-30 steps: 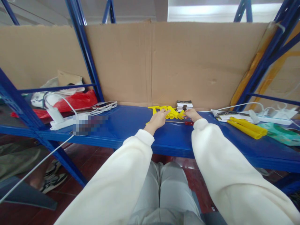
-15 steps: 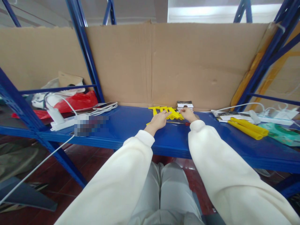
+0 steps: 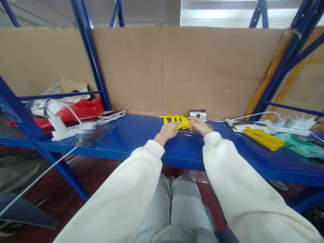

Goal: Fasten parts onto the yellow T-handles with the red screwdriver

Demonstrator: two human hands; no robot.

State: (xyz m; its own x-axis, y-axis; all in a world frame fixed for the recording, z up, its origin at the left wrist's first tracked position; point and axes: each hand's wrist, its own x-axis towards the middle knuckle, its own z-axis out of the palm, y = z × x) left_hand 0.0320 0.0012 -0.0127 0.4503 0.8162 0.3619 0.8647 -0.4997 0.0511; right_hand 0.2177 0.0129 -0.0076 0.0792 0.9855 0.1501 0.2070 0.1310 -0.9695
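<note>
Blue-painted metal shelving [image 3: 87, 47] carries a flat blue shelf [image 3: 141, 130] w/ tall brown cardboard panels [image 3: 126, 67] upright along its back edge, dark red tiled flr [image 3: 98, 172] below & bright white banded light [image 3: 227, 13] up top, R of ctr.

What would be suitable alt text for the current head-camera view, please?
A person's left hand and right hand, in white sleeves, handle yellow parts on a blue shelf backed by cardboard. Two yellow tubes lie toward the right, a white power strip toward the left.

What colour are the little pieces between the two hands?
The little pieces are bright yellow, as the head view shows.
</note>
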